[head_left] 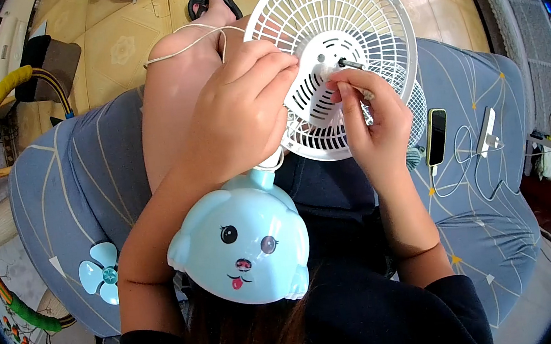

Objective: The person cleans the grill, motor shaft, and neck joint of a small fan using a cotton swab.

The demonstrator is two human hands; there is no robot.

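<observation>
Blue base [250,246] lies below the fan [311,96], which reaches past the sofa [62,179]'s front edge. Left hand [245,111], half-curled, touches the fan, grip hidden; right hand [375,109] pinches beside the shaft [352,64], contents unclear.

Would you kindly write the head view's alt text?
A person's left hand and right hand are near the centre of a round white plastic fan grille. Nearer is a pale blue plastic piece with a cartoon face; a pale blue plastic propeller lies on patterned blue fabric.

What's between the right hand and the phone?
Head view: the edge of the mesh guard. Too close to tell whether it touches the phone.
</observation>
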